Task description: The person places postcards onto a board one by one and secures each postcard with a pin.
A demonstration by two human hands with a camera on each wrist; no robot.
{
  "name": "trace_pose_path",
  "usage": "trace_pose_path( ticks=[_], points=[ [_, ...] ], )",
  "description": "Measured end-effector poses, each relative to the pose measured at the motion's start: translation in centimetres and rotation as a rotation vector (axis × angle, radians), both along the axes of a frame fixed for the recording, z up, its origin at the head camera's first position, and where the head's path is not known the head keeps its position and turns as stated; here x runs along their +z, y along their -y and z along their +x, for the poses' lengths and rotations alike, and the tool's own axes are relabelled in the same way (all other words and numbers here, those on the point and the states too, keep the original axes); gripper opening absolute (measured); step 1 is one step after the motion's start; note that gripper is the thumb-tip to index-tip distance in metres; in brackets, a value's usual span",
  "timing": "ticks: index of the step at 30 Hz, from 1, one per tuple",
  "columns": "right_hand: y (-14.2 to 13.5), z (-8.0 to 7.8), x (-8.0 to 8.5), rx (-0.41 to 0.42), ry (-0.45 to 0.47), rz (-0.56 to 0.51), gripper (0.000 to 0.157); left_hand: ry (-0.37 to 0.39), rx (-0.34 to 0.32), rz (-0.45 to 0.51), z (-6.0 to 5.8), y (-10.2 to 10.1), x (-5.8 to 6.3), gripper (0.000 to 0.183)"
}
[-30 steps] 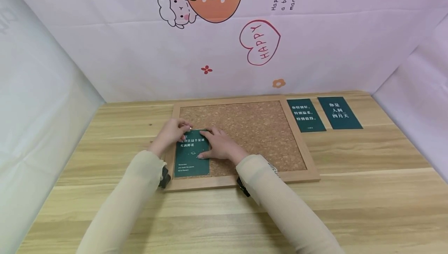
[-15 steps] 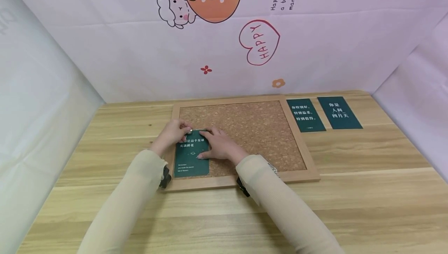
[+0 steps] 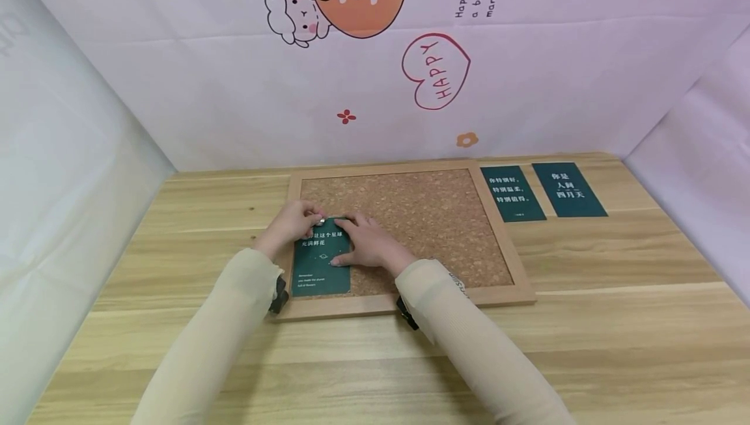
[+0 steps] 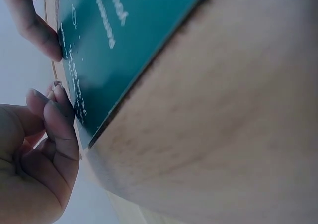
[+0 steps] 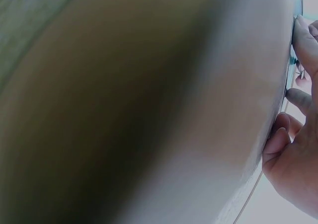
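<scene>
A person's bare left hand [image 3: 293, 222] and bare right hand [image 3: 373, 243] are at a dark green rectangular card with white print [image 3: 325, 276], left of centre.

Nearest, two cream sleeves [image 3: 208, 337] reach up from the bottom edge over a pale wood-grain table [image 3: 351, 373]. Past them, the card lies on the lower left of a cork board framed in light wood [image 3: 433, 217]; the right hand rests on it, thumb and fingers spread apart, while the left thumb and forefinger pinch a small shiny piece [image 3: 321, 221] by its top edge. Farther off, at right, two more dark green cards [image 3: 569, 189] lie beside the board; behind stands a white printed cloth [image 3: 234, 112].
</scene>
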State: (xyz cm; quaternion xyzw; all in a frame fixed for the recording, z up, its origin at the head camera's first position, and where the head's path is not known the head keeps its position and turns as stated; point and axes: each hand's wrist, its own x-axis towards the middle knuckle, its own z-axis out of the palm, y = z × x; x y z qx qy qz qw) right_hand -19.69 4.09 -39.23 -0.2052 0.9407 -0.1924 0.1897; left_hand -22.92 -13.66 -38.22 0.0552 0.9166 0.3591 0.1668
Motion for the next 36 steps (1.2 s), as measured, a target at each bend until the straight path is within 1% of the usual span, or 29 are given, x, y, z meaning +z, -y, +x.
trace_pose_path(
  ticks=[4, 11, 18, 22, 25, 31, 33, 36],
  points=[
    [0.00, -0.01, -0.02, 0.000, 0.000, -0.001, 0.085, 0.007, 0.002, 0.006, 0.02, 0.01, 0.01, 0.025],
    [-0.07, -0.12, -0.14, 0.002, 0.001, -0.005, 0.085, -0.009, -0.005, -0.014, 0.02, -0.18, 0.00, 0.025],
    [-0.10, -0.11, -0.17, 0.007, -0.003, -0.011, 0.085, -0.007, 0.001, -0.011, -0.10, -0.21, -0.19, 0.025],
    [-0.07, -0.11, -0.19, 0.008, -0.005, -0.008, 0.085, -0.026, -0.001, -0.019, -0.06, -0.17, -0.16, 0.025],
    [-0.06, -0.10, -0.18, 0.007, -0.003, -0.009, 0.085, -0.031, 0.012, -0.025, 0.16, -0.16, 0.03, 0.026],
    [-0.08, -0.10, -0.18, 0.002, 0.009, -0.021, 0.085, 0.009, 0.059, 0.003, 0.32, -0.18, 0.18, 0.026],
    [-0.10, -0.08, -0.18, 0.002, 0.007, -0.025, 0.085, 0.022, 0.066, 0.006, 0.31, -0.11, 0.16, 0.026],
    [-0.11, -0.07, -0.18, 0.006, 0.001, -0.025, 0.085, 0.029, 0.058, 0.004, 0.26, 0.06, 0.13, 0.028]
  ],
)
